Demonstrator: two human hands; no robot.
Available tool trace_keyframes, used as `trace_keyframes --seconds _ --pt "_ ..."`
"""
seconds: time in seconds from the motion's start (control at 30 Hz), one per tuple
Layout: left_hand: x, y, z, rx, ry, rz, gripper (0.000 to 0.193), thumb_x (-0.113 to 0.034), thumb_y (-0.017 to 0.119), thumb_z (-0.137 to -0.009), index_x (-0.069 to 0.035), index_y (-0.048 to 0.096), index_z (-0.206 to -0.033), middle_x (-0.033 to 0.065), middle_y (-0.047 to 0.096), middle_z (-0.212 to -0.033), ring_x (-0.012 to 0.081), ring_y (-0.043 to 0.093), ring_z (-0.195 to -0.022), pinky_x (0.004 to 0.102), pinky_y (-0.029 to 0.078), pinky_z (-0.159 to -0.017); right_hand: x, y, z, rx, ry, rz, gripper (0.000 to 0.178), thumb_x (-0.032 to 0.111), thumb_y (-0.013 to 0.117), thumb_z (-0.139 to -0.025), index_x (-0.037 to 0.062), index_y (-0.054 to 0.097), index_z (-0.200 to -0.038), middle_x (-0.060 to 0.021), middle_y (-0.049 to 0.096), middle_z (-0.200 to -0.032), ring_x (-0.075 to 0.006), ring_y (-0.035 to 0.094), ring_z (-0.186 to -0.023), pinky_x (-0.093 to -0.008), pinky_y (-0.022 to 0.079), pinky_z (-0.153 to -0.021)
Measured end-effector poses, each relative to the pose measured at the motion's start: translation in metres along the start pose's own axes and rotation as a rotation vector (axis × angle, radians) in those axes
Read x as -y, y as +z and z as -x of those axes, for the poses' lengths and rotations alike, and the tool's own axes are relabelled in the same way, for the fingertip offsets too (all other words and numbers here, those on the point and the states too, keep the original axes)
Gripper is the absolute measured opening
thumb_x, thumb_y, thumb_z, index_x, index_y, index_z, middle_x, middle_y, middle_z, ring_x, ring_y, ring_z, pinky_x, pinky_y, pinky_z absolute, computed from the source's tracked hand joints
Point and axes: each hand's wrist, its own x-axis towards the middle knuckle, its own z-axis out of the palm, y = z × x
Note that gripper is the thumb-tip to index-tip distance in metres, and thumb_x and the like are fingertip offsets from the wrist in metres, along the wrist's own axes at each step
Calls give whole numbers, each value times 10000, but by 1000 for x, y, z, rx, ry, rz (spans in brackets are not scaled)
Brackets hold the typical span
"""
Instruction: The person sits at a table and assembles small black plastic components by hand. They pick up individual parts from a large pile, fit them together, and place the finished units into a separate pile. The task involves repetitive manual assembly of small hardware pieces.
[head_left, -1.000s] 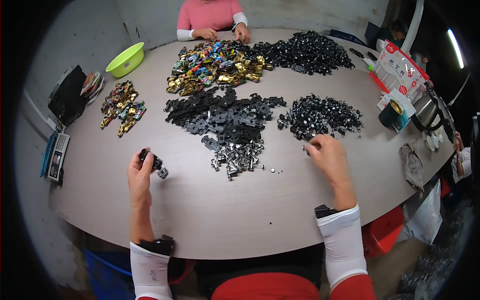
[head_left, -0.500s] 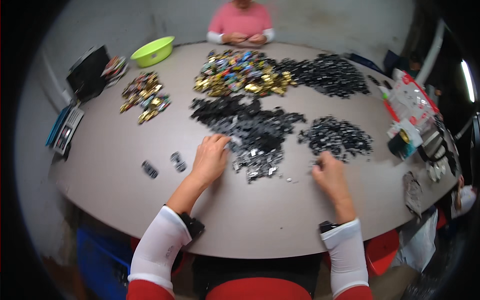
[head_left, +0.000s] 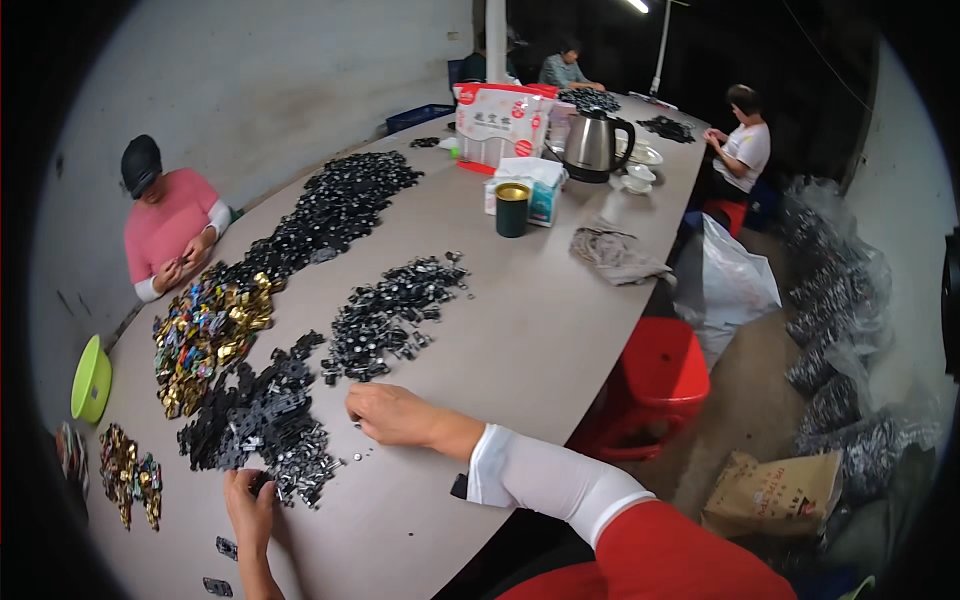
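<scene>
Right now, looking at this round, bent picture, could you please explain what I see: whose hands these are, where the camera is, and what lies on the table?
The camera sits on a person's head and looks down; its fisheye lens bends the edges. The two bare hands belong to that person. The left hand touches a pile of small black and silver parts; whether it grips one is unclear. The right hand rests flat on the grey table, beside another heap of black parts. Further left lie gold and coloured parts. Other people sit around the table.

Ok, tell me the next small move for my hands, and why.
Probably pinch one piece with the left hand: its fingertips already sit at the edge of the small black and silver parts pile, while the right hand rests flat and empty on the table.
</scene>
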Motion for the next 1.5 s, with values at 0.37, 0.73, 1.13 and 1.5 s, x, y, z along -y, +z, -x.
trace_keyframes --seconds 0.37,0.73,1.13,1.5 --pt "27 9 0 28 -273 501 199 25 675 -769 -63 502 -816 -13 504 -716 82 474 -631 244 416 -595 -10 10 5 -192 63 284 189 114 707 -747 43 580 -869 -120 582 -925 -308 576 -949 -421 482 -850" --pt "-44 -26 18 31 -555 1142 170 -165 569 -919 -84 597 -1066 1 568 -860 116 551 -748 295 480 -626 37 18 -34 -81 -6 -185 156 135 701 -773 12 638 -846 -149 657 -808 -286 651 -752 -379 520 -694" --pt "-79 -3 23 160 -574 1340 137 -181 526 -986 -87 557 -1081 19 612 -905 99 553 -742 247 458 -623 90 35 -33 -47 96 -356 159 94 727 -821 -12 667 -924 -73 699 -813 -131 669 -696 -265 532 -649" --pt "-95 5 23 -13 -576 1378 154 -137 541 -954 -30 563 -1062 35 592 -843 116 570 -719 264 483 -639 88 39 -26 -79 104 -467 156 98 709 -829 10 648 -943 -94 669 -783 -152 656 -702 -299 529 -645"
